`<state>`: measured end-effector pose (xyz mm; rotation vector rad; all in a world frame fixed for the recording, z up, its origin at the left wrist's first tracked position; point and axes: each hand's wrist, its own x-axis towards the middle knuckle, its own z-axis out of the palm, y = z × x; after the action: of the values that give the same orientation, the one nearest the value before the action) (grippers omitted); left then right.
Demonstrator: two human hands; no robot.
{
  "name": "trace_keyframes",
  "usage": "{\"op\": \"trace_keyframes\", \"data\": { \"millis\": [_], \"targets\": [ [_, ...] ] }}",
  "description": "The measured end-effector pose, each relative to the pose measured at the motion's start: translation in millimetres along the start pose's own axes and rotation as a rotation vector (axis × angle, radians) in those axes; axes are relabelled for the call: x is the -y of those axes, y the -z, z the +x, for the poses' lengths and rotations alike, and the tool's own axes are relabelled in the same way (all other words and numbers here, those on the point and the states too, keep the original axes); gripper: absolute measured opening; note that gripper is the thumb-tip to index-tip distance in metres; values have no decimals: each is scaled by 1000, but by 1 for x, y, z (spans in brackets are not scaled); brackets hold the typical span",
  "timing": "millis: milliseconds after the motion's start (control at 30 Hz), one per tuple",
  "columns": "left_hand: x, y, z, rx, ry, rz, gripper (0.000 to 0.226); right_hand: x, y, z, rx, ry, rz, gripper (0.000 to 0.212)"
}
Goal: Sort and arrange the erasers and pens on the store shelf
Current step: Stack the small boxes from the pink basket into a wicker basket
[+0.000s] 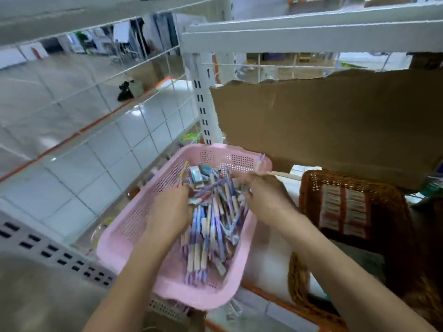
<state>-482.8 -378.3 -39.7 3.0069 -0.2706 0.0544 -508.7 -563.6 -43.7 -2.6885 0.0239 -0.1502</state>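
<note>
A: One white shelf (202, 104) frames everything, with a torn cardboard sheet (323, 128) propped at the back right.

B: Baskets?

A: A brown wicker basket (347, 182) sits on the right, with rows of red-and-white packets (345, 209) inside; labels unreadable. The pink basket (115, 250) is just left of it, long side running away from the person. Its near end looks past the shelf edge.

B: Hands?

A: Both are over the pink basket. The left hand (171, 207) is on the left side, fingers curled down into the heap. A yellow-tipped pen (183, 171) sticks up at its far side and looks pinched, but it's blurry. The right hand (263, 195) is by the right rim, fingers closed round a held pair (260, 161), tips up.

B: Task things?

A: The pens (211, 233) are heaped mid-basket between the two hands. Most lie lengthwise, pointing away from the person, and a few cross. The erasers (195, 172) are small boxes at the far end, just beyond the fingertips.

B: What does the next pick turn on?

A: My read: the heap lies right of the left hand and left of the right. The left hand is already touching it, so it's nearer, and it's also closer to the erasers. Because the pens run near-to-far, a grab should close across them from the side.
</note>
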Motion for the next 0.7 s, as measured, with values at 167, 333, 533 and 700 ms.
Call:
{"op": "trace_keyframes", "data": {
  "millis": [167,333,533,700],
  "targets": [
    [35,-7,26,20,18,-3,28,6,-29,43,82,16,-209,32],
    [18,-13,55,73,-196,-153,29,11,-30,59,299,-56,-308,24],
    [-13,-31,80,193,-424,-42,25,12,-31,60,284,-60,-334,25],
    [-22,-48,90,197,-376,8,25,11,-29,58,295,-18,-354,31]
  ]
}}
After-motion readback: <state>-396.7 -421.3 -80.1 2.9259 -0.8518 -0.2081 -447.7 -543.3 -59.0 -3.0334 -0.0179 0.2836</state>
